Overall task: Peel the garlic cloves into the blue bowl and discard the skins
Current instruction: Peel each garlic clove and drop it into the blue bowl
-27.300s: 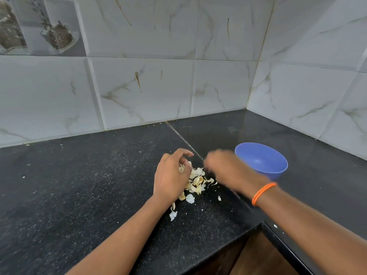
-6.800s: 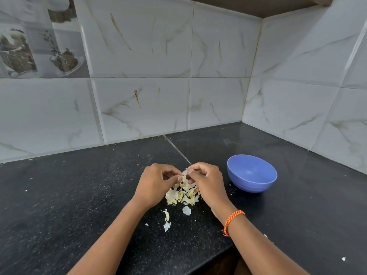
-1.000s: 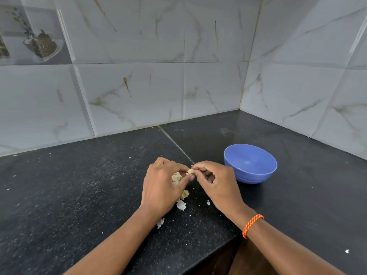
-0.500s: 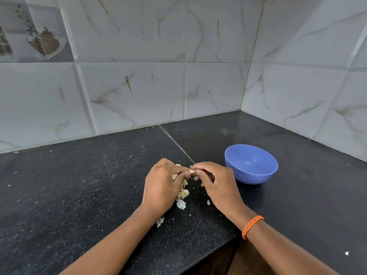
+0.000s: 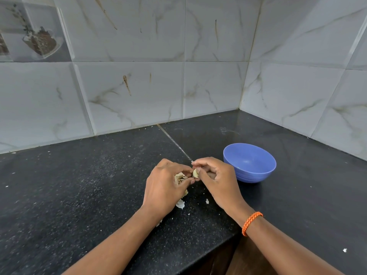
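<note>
Garlic clove [image 5: 195, 173]: pinched between the fingertips of the right hand [image 5: 215, 181] and left hand [image 5: 165, 187], held just above the black granite counter [image 5: 79, 195]. The left hand also cups loose garlic skins [image 5: 179, 176]; further scraps lie beneath it. Blue bowl [image 5: 249, 162]: just right of the hands, contents not discernible. Risk: the small clove may slip and roll off the counter edge; skins may scatter. Legible writing: none.

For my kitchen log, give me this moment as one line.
step: peeling | left hand: holds skins | right hand: pinches garlic clove | blue bowl: right of hands
</note>
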The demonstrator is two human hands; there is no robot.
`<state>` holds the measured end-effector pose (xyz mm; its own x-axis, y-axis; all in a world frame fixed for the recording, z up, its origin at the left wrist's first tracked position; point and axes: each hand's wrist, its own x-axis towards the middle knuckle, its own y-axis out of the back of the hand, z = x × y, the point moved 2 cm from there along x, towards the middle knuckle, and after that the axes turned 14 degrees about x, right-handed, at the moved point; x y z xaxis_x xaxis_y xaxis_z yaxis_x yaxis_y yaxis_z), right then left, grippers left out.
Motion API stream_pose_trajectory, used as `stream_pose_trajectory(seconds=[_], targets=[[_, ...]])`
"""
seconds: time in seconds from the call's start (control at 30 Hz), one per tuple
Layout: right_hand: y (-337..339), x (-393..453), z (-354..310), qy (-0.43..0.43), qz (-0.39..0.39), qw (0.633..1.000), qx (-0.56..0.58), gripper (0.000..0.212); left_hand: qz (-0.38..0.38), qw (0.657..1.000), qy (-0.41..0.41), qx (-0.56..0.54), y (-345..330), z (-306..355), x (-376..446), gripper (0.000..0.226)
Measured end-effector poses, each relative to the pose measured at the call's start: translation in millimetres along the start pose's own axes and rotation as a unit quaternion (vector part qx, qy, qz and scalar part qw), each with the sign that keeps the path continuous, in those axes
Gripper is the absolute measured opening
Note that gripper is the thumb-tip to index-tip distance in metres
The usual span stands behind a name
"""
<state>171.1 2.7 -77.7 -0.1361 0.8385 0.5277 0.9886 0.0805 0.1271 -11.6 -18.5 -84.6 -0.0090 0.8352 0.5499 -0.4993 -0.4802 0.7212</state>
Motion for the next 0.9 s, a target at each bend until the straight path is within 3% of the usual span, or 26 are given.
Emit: stream_pose_trajectory(seconds=[0.5,0.9], targets=[[-3.8,-0.4,-4.4,-0.007,-0.022,0.997,0.07,0.034,0.022,1.0,0.018,-0.004,3.1,-0.7,0.7,0.014],[-3.9,0.0,-2.4,-0.042,-0.019,0.995,0.086,0.028,0.041,0.999,0.013,-0.011,6.7,1.7,0.1,0.005]])
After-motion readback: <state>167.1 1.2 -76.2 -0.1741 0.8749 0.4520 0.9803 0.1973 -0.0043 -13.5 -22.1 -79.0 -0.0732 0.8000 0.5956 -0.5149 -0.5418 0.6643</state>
